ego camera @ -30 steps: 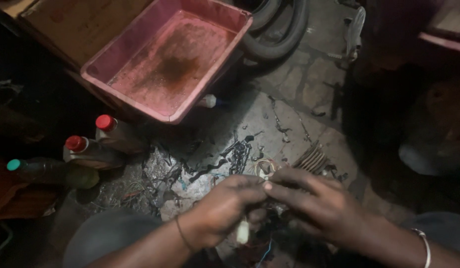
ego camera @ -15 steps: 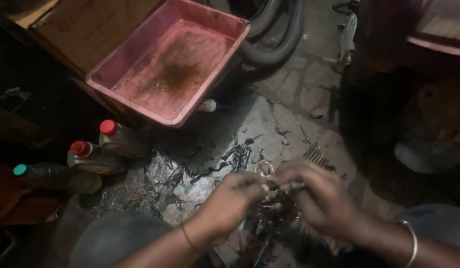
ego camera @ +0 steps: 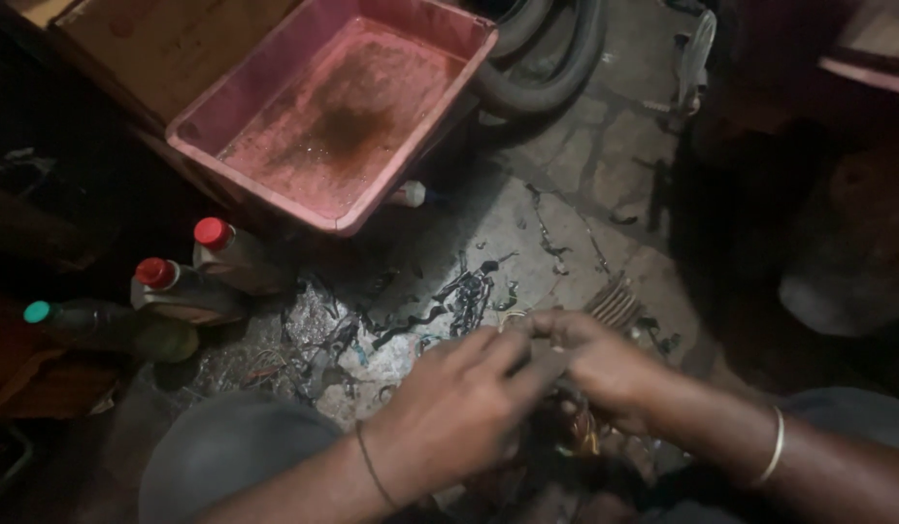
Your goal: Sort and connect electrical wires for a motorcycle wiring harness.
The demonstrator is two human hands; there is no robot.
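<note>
My left hand [ego camera: 459, 403] and my right hand [ego camera: 600, 364] meet low in the middle of the head view, fingers closed together on a small dark part [ego camera: 547, 364] with coloured wires [ego camera: 578, 432] hanging under it. The part is mostly hidden by my fingers, so its shape is unclear. A thin band circles my left wrist and a metal bangle [ego camera: 772, 446] my right wrist. Below the hands lies a dirty stone floor [ego camera: 566, 243] strewn with black wire scraps [ego camera: 464, 296].
A pink plastic tub [ego camera: 333, 116] stands at the upper left on the floor. Two red-capped bottles [ego camera: 226, 254] and a green-capped bottle [ego camera: 90, 325] lie at the left. Dark rubber tyres [ego camera: 547, 58] rest at the top. A small metal coil [ego camera: 615, 303] lies just beyond my right hand.
Both hands have shifted slightly right and closed tighter over the part. A small ring-shaped piece seen above the fingers earlier is now hidden. The view has tilted down a little.
</note>
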